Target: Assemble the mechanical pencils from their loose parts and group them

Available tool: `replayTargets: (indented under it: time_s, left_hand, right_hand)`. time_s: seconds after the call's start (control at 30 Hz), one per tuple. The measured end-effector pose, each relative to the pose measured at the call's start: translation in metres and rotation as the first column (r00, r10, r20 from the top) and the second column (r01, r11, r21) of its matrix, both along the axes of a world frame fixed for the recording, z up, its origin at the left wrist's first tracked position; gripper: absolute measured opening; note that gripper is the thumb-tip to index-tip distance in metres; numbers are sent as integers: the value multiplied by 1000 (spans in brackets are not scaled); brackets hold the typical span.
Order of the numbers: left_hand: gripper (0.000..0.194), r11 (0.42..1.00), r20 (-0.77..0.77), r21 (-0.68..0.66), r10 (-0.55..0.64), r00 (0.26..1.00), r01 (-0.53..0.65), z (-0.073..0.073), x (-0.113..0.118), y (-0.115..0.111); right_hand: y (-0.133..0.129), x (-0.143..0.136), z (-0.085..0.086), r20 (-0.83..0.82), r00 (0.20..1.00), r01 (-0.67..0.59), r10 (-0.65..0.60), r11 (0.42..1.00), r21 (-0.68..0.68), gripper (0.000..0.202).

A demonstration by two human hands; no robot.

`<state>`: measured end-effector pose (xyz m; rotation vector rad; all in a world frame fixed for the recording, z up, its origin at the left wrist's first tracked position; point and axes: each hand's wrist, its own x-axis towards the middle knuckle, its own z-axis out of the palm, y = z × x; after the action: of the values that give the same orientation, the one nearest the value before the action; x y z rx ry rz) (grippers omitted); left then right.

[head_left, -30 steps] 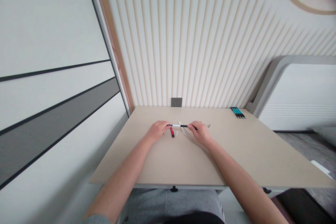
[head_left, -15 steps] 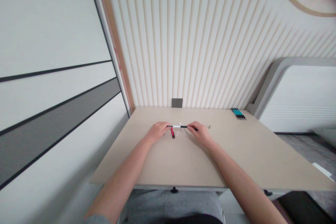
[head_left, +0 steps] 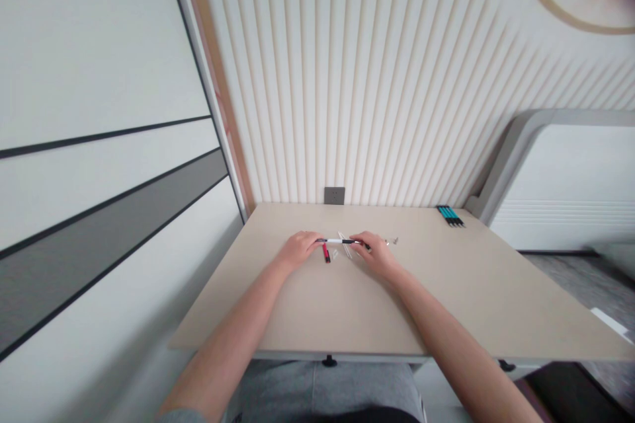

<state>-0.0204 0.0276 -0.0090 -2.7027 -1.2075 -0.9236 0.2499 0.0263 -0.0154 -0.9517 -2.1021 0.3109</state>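
Observation:
Stretched level between my hands is a slim black-and-white pen (head_left: 335,241). My left hand (head_left: 300,248) pinches its left end, and my right hand (head_left: 372,250) grips the black part at its right end. Just below the pen lies a short red-and-black piece (head_left: 326,253), close to the left fingertips. Two small clear bits (head_left: 335,254) rest beside it. Thin white sticks (head_left: 346,250) lie under the pen near my right fingers. Past the right hand are some small shiny pieces (head_left: 393,240), too small to make out.
Several teal-and-black pens (head_left: 450,216) lie side by side at the table's back right. The beige table (head_left: 342,317) meets a ribbed wall with a dark socket (head_left: 334,195). A white cabinet (head_left: 208,238) stands at the left, and a pale headboard (head_left: 560,178) at the right.
My right hand has shifted slightly left along the pen, so less of its black part shows between my hands. The left hand stays nearly in place.

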Motion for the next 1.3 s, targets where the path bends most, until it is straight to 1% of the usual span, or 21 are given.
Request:
replayTargets:
  time_s: [0.1,0.27,0.37,0.47,0.63,0.77,0.9,1.1,1.2,1.3]
  left_hand:
    - [22,1000,10,-16,-14,1000,14,-2,-1,1]
    - [31,999,68,-47,30,997,-27,-6,-5,4]
    - [27,999,65,-46,26,998,-23,-7,-7,5]
    - [25,999,47,-2,36,998,-36,-7,-9,7]
    - [32,996,-13,84,35,999,-34,-9,-11,9]
    - [32,986,-64,160,49,997,-38,-10,-10,9]
    - [30,972,-91,230,71,993,-48,-7,-6,7]
    - [31,951,-166,303,118,979,-63,-1,0,2]
    - [31,943,-151,322,132,980,-78,2,1,-1]
    - [31,948,-136,312,116,984,-69,4,2,-3]
  right_hand:
    - [1,-1,-2,41,999,-9,8,1000,20,23]
    - [6,1,-7,39,998,40,-42,998,44,23]
    - [8,3,-8,24,996,82,-83,996,45,24]
    - [9,5,-7,11,994,104,-104,994,34,24]
    - [7,5,-5,29,995,91,-91,996,12,23]
    - [6,4,-5,19,995,94,-94,996,-3,23]
    - [6,3,-6,5,995,100,-100,995,-11,24]
    - [5,2,-8,7,994,113,-113,993,15,24]
    - [4,1,-8,18,994,106,-106,994,35,24]
    - [3,1,-8,9,994,108,-108,993,48,25]
